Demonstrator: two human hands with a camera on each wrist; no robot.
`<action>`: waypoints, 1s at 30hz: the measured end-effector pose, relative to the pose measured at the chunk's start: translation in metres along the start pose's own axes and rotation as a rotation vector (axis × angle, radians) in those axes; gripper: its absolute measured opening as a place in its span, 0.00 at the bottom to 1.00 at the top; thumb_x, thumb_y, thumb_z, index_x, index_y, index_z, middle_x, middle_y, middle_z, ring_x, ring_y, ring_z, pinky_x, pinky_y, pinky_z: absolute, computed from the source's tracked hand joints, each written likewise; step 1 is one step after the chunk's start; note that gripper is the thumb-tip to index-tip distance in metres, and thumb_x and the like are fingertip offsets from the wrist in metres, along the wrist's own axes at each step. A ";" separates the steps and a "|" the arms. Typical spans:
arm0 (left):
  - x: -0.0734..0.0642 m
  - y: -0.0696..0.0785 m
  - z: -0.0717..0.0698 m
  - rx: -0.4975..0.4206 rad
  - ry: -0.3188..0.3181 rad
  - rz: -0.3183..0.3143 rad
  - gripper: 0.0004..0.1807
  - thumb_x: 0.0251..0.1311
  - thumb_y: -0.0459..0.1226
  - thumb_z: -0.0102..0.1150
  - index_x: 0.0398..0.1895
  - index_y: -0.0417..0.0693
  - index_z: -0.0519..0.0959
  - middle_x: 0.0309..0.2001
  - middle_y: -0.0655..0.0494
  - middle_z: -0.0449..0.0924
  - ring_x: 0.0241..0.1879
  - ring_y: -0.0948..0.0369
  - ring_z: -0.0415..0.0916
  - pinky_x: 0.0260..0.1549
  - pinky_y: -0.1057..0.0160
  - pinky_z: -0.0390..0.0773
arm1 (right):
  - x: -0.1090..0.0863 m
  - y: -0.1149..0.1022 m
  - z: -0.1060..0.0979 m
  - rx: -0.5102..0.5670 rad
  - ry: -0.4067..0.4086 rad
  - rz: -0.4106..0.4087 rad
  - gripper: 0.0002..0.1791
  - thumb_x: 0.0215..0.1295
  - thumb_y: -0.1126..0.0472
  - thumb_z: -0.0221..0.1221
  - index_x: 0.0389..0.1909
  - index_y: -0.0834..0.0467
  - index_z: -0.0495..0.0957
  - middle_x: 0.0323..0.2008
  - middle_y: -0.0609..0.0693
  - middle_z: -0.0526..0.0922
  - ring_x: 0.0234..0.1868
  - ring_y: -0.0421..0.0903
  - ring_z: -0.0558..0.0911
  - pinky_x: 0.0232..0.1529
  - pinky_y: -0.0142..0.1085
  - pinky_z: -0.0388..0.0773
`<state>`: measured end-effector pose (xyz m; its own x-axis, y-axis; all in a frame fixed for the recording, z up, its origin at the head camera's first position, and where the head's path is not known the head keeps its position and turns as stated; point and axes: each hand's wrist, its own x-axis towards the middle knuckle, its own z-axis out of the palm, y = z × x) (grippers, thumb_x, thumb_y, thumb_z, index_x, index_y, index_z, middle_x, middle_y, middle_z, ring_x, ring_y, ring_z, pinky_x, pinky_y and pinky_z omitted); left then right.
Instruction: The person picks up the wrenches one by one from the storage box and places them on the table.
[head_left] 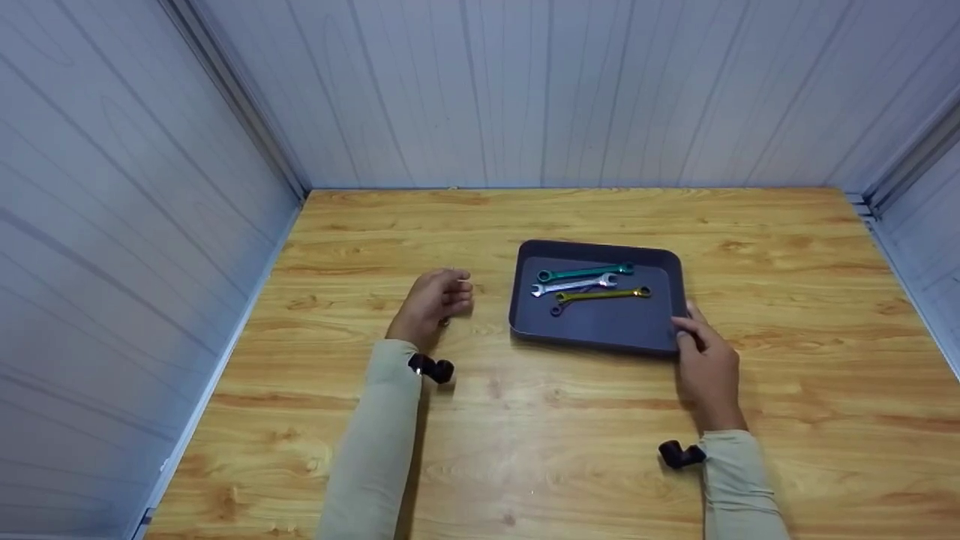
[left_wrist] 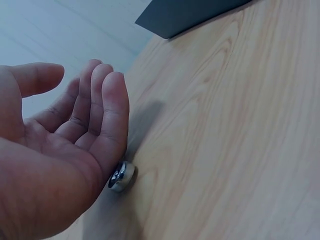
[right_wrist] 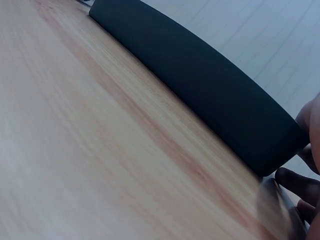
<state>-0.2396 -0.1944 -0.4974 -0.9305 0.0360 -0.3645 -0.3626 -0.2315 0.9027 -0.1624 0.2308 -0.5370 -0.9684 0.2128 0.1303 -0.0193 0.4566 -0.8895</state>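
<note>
My right hand (head_left: 709, 371) grips the near right corner of a dark grey tray (head_left: 592, 343), its thumb over the rim. In the right wrist view the tray's outer wall (right_wrist: 200, 85) stands on the wood, fingers beside its corner. Inside the tray lie a green wrench (head_left: 585, 273), a silver wrench (head_left: 574, 285) and a gold wrench (head_left: 604, 295); a darker ring end (head_left: 556, 310) shows below them. My left hand (head_left: 436, 304) is left of the tray, fingers loosely bent and holding nothing. By its little-finger side is a shiny metal ring end (left_wrist: 122, 176), the rest hidden behind the hand.
The wood-grain table (head_left: 525, 450) runs back to a pale panelled wall (head_left: 510, 90). Another panelled wall (head_left: 135, 210) borders the left side. Each sleeve cuff carries a small black wrist camera, one left (head_left: 433, 368) and one right (head_left: 681, 454).
</note>
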 end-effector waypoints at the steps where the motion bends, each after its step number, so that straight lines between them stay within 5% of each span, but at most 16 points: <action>1: 0.000 0.000 0.001 0.003 -0.006 0.000 0.23 0.68 0.40 0.60 0.60 0.32 0.75 0.41 0.47 0.81 0.36 0.57 0.81 0.41 0.58 0.83 | 0.000 0.000 0.000 -0.003 0.001 0.002 0.18 0.78 0.56 0.50 0.60 0.54 0.81 0.71 0.38 0.66 0.71 0.41 0.65 0.65 0.41 0.67; 7: -0.002 0.001 -0.002 0.029 -0.028 0.006 0.22 0.71 0.39 0.57 0.60 0.31 0.74 0.43 0.44 0.81 0.37 0.56 0.81 0.42 0.57 0.82 | 0.000 0.000 0.001 -0.024 -0.003 0.009 0.18 0.77 0.58 0.50 0.60 0.54 0.81 0.71 0.38 0.67 0.70 0.40 0.66 0.52 0.28 0.69; 17: -0.002 0.003 -0.015 0.019 0.000 0.020 0.22 0.73 0.40 0.55 0.60 0.29 0.73 0.39 0.47 0.81 0.35 0.58 0.79 0.38 0.59 0.81 | 0.001 -0.002 0.002 -0.009 -0.011 0.006 0.18 0.78 0.57 0.50 0.60 0.56 0.80 0.71 0.39 0.66 0.71 0.41 0.65 0.64 0.42 0.69; 30: -0.005 0.004 -0.019 0.004 -0.009 0.028 0.24 0.73 0.41 0.56 0.61 0.29 0.72 0.39 0.47 0.81 0.34 0.58 0.79 0.35 0.61 0.81 | 0.001 -0.004 0.003 0.018 -0.016 0.022 0.18 0.78 0.57 0.50 0.60 0.55 0.80 0.72 0.38 0.65 0.72 0.40 0.64 0.66 0.43 0.67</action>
<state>-0.2358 -0.2140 -0.4965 -0.9407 0.0386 -0.3369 -0.3365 -0.2290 0.9134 -0.1639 0.2270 -0.5348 -0.9724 0.2090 0.1041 -0.0025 0.4362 -0.8998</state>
